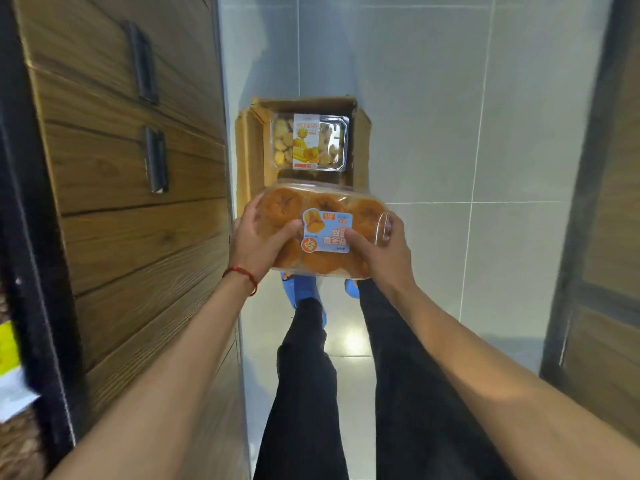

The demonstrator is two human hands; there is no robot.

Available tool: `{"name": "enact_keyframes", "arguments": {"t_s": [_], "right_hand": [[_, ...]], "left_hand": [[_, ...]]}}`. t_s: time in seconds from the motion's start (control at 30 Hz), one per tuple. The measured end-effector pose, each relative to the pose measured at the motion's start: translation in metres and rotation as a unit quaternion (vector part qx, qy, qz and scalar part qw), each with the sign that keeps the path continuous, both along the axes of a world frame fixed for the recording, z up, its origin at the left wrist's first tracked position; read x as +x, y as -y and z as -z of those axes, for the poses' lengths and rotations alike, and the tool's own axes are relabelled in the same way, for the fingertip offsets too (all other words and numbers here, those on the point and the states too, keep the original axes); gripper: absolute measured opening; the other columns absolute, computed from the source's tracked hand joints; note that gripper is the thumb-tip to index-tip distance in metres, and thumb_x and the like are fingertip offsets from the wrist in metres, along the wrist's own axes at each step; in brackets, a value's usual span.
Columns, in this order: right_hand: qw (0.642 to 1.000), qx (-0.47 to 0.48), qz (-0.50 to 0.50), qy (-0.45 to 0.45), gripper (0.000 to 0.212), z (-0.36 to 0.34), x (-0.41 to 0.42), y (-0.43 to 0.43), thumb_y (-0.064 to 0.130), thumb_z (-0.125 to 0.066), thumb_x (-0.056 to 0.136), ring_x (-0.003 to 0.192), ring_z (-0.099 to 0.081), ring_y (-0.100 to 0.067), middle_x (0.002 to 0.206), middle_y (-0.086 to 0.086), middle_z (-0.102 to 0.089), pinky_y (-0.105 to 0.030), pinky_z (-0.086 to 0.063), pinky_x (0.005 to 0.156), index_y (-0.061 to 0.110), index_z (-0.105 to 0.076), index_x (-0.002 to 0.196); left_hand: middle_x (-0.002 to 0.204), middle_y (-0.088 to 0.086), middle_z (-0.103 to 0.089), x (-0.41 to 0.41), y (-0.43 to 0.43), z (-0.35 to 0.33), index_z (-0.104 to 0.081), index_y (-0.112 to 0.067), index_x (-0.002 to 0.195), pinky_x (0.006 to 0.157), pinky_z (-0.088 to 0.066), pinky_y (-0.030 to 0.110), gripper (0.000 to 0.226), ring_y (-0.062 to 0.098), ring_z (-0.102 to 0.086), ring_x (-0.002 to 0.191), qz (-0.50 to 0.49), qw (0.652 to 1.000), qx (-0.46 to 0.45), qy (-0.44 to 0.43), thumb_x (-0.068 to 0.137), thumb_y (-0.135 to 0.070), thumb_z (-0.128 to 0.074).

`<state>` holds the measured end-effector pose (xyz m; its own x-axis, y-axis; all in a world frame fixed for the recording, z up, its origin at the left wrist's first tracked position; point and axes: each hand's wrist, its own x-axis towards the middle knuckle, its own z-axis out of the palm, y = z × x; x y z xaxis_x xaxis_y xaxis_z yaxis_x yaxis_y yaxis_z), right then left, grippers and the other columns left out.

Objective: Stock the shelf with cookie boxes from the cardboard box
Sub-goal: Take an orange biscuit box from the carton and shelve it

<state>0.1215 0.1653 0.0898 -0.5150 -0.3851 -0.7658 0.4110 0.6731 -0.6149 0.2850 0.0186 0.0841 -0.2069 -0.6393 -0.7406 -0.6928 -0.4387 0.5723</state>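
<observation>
I hold a clear plastic cookie box (323,206) with round orange-brown cookies and a blue label, lifted above my feet. My left hand (258,240) grips its left side with the thumb on top. My right hand (379,251) grips its right side, thumb on the label. Beyond it on the floor stands an open cardboard box (249,150). Inside lies another clear cookie box (310,142) with pale cookies and an orange-and-white label.
A wooden cabinet front (121,202) with two dark handles runs along the left, close to the cardboard box. A dark-framed wooden unit (602,237) stands at the right. Grey floor tiles (450,116) lie between them. Yellow and white packaging (10,368) shows at the far left edge.
</observation>
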Motion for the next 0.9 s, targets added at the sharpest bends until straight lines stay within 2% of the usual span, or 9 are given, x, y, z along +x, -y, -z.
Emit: {"name": "enact_keyframes", "arguments": {"t_s": [0.1,0.23,0.37,0.47,0.57,0.63,0.73,0.83,0.9], "right_hand": [[1.0,-0.001,0.024,-0.019,0.061,-0.039,-0.001,-0.017,0.041,-0.082,0.082,0.094,-0.065,0.002,0.109,0.03,-0.056,-0.018,-0.058,0.075,0.044,-0.041,0.127],[0.997,-0.009,0.06,-0.057,0.088,-0.092,-0.001,-0.042,0.051,-0.083,0.076,0.102,-0.063,-0.004,0.125,0.019,-0.055,-0.026,-0.058,0.084,0.034,-0.034,0.148],[0.989,-0.017,0.114,-0.089,0.083,-0.155,0.0,-0.076,0.047,-0.082,0.078,0.106,-0.061,-0.007,0.129,0.014,-0.053,-0.017,-0.057,0.078,0.031,-0.038,0.147],[0.979,-0.034,0.176,-0.096,0.081,-0.195,0.001,-0.107,0.04,-0.086,0.077,0.11,-0.063,-0.006,0.133,0.008,-0.059,-0.022,-0.06,0.081,0.028,-0.044,0.145],[0.969,-0.047,0.223,-0.099,0.084,-0.229,-0.004,-0.139,0.044,-0.089,0.072,0.111,-0.066,-0.008,0.132,0.006,-0.062,-0.026,-0.062,0.082,0.029,-0.047,0.143],[0.961,-0.056,0.249,-0.109,0.087,-0.249,-0.012,-0.162,0.05,-0.091,0.066,0.111,-0.067,-0.01,0.131,0.007,-0.063,-0.033,-0.062,0.086,0.031,-0.05,0.141],[0.95,-0.069,0.276,-0.131,0.096,-0.277,-0.029,-0.199,0.064,-0.088,0.052,0.112,-0.066,-0.01,0.127,0.011,-0.063,-0.037,-0.061,0.091,0.036,-0.052,0.137],[0.942,-0.069,0.287,-0.161,0.099,-0.299,-0.048,-0.237,0.07,-0.085,0.051,0.115,-0.064,-0.014,0.13,0.008,-0.061,-0.042,-0.06,0.092,0.037,-0.051,0.137],[0.935,-0.074,0.3,-0.175,0.092,-0.311,-0.062,-0.264,0.066,-0.086,0.057,0.116,-0.065,-0.018,0.13,0.006,-0.06,-0.043,-0.062,0.089,0.036,-0.051,0.136]], "left_hand": [[0.138,0.001,-0.045,-0.007,-0.004,-0.039,-0.045,-0.043,0.138,0.096,-0.053,0.043,0.085,0.019,-0.053,0.12,0.031,0.999,-0.029,-0.013,0.064,-0.057,-0.084],[0.135,-0.002,-0.048,-0.016,-0.011,-0.094,-0.044,-0.049,0.134,0.094,-0.055,0.048,0.088,0.021,-0.055,0.119,0.092,0.994,-0.033,-0.055,0.057,-0.067,-0.082],[0.14,-0.003,-0.046,-0.027,-0.028,-0.154,-0.04,-0.045,0.14,0.097,-0.053,0.05,0.1,0.021,-0.052,0.124,0.155,0.983,-0.026,-0.092,0.053,-0.073,-0.08],[0.141,-0.002,-0.046,-0.04,-0.045,-0.195,-0.039,-0.044,0.141,0.098,-0.052,0.051,0.103,0.022,-0.052,0.125,0.189,0.976,-0.023,-0.109,0.051,-0.073,-0.08],[0.134,-0.003,-0.053,-0.058,-0.067,-0.231,-0.044,-0.047,0.137,0.094,-0.055,0.049,0.101,0.021,-0.057,0.119,0.216,0.968,-0.035,-0.124,0.047,-0.077,-0.08],[0.127,-0.004,-0.058,-0.073,-0.084,-0.252,-0.047,-0.044,0.136,0.092,-0.057,0.046,0.097,0.02,-0.062,0.113,0.23,0.962,-0.041,-0.141,0.051,-0.073,-0.082],[0.117,-0.011,-0.06,-0.098,-0.117,-0.281,-0.05,-0.038,0.135,0.088,-0.059,0.041,0.078,0.016,-0.065,0.105,0.249,0.954,-0.057,-0.158,0.067,-0.053,-0.084],[0.118,-0.011,-0.061,-0.128,-0.154,-0.306,-0.048,-0.036,0.138,0.07,-0.059,0.023,0.076,0.01,-0.067,0.096,0.272,0.945,-0.075,-0.167,0.071,-0.05,-0.082],[0.118,-0.009,-0.061,-0.152,-0.177,-0.32,-0.049,-0.036,0.138,0.061,-0.055,0.013,0.073,0.008,-0.067,0.094,0.287,0.937,-0.083,-0.178,0.074,-0.049,-0.081]]}}
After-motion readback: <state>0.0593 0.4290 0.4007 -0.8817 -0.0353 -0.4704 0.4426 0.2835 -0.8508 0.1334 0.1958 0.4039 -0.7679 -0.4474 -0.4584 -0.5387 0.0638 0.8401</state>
